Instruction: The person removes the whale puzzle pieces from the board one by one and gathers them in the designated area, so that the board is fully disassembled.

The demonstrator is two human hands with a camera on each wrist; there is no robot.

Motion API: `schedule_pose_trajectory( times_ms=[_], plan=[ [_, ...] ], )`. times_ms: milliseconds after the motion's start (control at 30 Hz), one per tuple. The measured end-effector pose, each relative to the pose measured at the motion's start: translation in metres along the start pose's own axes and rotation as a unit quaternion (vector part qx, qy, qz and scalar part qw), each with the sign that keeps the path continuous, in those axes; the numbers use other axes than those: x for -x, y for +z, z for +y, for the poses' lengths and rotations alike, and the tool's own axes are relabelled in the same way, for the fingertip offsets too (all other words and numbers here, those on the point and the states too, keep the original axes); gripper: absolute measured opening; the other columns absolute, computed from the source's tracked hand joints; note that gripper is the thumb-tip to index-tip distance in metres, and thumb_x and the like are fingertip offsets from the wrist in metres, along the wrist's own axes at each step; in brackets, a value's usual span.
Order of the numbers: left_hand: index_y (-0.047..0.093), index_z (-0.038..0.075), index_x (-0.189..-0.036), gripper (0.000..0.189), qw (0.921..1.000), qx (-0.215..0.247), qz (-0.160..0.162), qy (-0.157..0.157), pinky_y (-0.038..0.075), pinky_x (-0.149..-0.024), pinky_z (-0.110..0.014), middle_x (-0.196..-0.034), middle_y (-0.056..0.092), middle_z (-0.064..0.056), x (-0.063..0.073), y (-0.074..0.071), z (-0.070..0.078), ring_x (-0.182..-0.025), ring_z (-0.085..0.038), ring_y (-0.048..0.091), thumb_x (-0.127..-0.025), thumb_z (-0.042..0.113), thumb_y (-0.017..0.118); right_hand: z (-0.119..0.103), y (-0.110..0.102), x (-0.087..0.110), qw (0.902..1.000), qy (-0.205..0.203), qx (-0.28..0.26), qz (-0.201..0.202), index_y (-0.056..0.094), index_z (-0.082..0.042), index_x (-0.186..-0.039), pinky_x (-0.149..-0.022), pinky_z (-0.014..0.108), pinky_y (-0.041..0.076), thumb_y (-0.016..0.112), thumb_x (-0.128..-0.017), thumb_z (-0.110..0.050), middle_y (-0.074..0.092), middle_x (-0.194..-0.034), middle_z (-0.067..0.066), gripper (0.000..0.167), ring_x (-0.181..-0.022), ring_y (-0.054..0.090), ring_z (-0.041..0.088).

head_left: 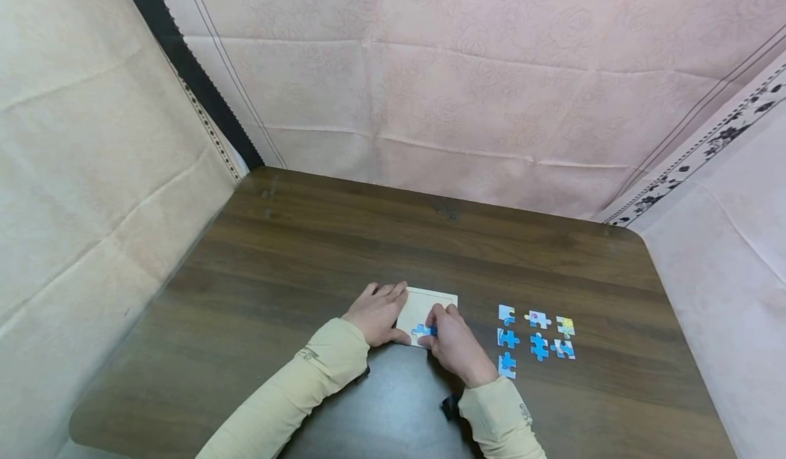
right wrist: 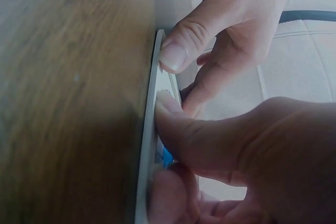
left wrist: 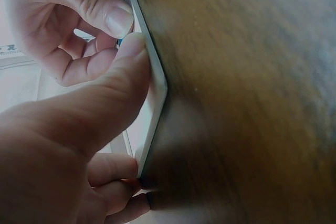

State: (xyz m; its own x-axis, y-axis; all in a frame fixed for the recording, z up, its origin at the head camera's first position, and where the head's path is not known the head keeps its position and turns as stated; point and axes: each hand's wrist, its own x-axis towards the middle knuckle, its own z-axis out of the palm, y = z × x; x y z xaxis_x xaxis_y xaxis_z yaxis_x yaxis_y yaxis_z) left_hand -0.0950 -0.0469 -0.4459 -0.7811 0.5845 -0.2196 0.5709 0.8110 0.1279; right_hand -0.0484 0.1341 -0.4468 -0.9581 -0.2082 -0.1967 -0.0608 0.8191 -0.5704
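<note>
A small white puzzle board point(head_left: 422, 305) with a raised rim lies flat on the table. My left hand point(head_left: 381, 314) holds it at the left side, thumb on the near edge and fingers along the left edge. At the near edge of the board, my right hand point(head_left: 457, 344) pinches a blue puzzle piece point(right wrist: 167, 157) between thumb and fingers, pressed down on the board. Another blue patch of puzzle piece point(head_left: 419, 330) shows just left of those fingertips; whether it is a separate piece I cannot tell. The right hand covers the board's lower right corner.
Several loose puzzle pieces point(head_left: 539, 345), blue, white and yellow, lie in rows to the right of the board. The brown wooden table point(head_left: 295, 254) has pale cloth point(head_left: 430, 104) hanging behind it and at both sides.
</note>
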Motion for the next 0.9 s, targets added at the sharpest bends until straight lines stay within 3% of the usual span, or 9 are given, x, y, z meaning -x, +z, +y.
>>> schedule_pose_trajectory(
  times_ms=[900],
  plan=[
    [0.043, 0.004, -0.146, 0.092, 0.9999, 0.000, 0.013, 0.007, 0.029, -0.109, -0.047, -0.153, 0.037, -0.011, 0.0034, 0.0018, -0.0004, -0.137, -0.025, 0.039, -0.081, 0.066, 0.063, -0.0013, 0.0030, 0.0011, 0.9999, 0.009, -0.008, -0.005, 0.054, -0.008, -0.097, -0.068, 0.031, 0.051, 0.078, -0.084, -0.015, 0.043, -0.088, 0.007, 0.028, -0.067, 0.049, 0.018]
  ],
)
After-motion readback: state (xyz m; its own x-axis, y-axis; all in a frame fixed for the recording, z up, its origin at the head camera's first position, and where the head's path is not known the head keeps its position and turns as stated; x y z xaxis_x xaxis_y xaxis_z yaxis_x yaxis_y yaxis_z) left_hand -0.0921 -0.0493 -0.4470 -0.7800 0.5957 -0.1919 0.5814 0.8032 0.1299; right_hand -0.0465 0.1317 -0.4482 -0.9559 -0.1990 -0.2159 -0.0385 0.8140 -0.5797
